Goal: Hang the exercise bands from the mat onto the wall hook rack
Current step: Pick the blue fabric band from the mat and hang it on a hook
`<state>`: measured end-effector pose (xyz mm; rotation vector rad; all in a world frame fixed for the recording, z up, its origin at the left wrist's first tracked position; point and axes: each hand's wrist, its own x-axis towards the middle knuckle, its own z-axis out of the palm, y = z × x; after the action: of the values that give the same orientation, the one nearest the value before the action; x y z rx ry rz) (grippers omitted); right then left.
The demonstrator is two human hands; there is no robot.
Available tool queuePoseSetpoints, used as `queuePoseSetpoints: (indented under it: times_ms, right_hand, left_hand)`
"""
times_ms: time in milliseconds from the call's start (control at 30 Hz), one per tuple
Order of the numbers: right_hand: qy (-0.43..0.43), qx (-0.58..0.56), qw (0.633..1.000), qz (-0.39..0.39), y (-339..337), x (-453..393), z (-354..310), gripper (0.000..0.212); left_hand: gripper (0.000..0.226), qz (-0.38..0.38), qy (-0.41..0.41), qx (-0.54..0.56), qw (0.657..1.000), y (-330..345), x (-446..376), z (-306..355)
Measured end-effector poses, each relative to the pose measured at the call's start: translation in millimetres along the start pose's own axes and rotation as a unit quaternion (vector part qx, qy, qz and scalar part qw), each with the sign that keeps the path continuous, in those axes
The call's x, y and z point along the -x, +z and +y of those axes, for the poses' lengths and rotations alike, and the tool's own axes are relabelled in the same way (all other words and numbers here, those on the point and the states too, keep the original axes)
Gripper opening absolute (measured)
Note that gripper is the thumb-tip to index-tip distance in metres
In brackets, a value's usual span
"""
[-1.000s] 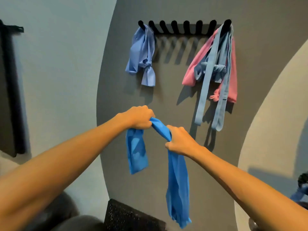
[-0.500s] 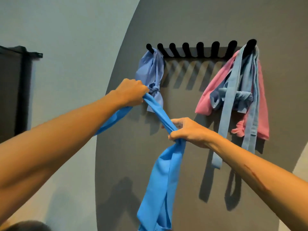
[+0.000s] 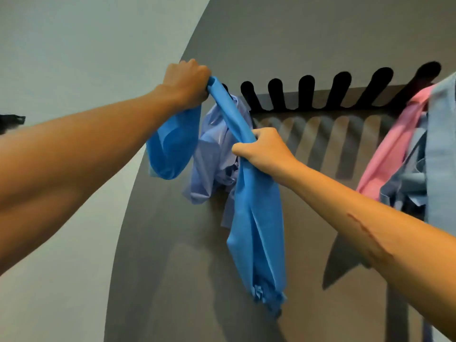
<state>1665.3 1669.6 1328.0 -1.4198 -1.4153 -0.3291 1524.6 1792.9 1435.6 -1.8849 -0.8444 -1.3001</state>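
so my left hand [image 3: 186,82] is fisted round the bright blue band [image 3: 256,218] at the far left end of the hook rack [image 3: 320,99], level with the peg tips, and my right hand [image 3: 262,150] pinches the same band lower down, below the rack and a little to the right of that end peg. between the two grips the band runs taut on a slant, its long axis climbing from my right hand up and leftward to my left; a short loop drops from my left fist to the left of the rack, and the long tail hangs straight down from my right hand, well below the rack. the end peg already carries a pale lilac band [image 3: 212,164], which hangs just behind the stretched span. what the next move turns on, i judge, is that the taut span sits in front of and roughly at the height of the end peg, with my left hand the nearer to it, so that hand would have to lift over and drop behind the tip. i think the peg tip is just behind the band beside my left knuckles, though the band hides most of it. a pink band [image 3: 394,146] and grey-blue bands [image 3: 441,156] crowd the rack's far right peg.
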Motion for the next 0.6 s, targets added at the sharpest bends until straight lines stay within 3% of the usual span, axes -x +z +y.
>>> queuePoseSetpoints:
  times_ms: [133, 300, 467, 600]
  right_hand:
    - [-0.030, 0.012, 0.998, 0.060, 0, -57, 5, 0.023]
    - [-0.035, 0.033, 0.995, 0.087, 21, -92, 16, 0.025]
    - [-0.070, -0.034, 0.984, 0.159, 19, -105, 21, 0.015]
    - [-0.083, 0.083, 0.978, 0.175, 23, -112, 35, 0.016]
  left_hand:
    - [0.027, 0.036, -0.029, 0.029, 0.999, 17, -51, -5]
    - [0.027, 0.054, 0.003, 0.031, 0.998, 35, -86, -1]
    - [0.023, 0.088, 0.007, 0.053, 0.995, 36, -104, -2]
    - [0.025, 0.056, 0.013, 0.039, 0.998, 58, -98, -1]
